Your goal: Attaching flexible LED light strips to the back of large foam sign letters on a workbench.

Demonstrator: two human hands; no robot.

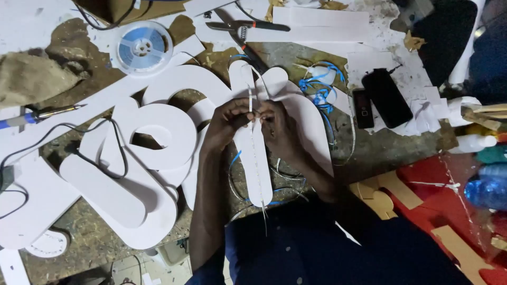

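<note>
left hand (228, 122) – pinching thin strip (257, 158) | right hand (275, 126) – pinching same strip | above white cut-out letter (259, 179)

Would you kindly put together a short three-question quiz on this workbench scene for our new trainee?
1. True or false: both hands, the left hand and the right hand, pinch the same thin strip.
2. Which lies nearer the round reel: the pliers or the two dark phones?
3. Multiple choice: the strip runs along
A. a long white cut-out piece
B. the red sheet
C. a plastic bottle

Key
1. True: the fingers of both hands meet on the strip.
2. The pliers, at the top middle; the phones lie further right.
3. A: the strip lies lengthwise over the white piece.
</note>
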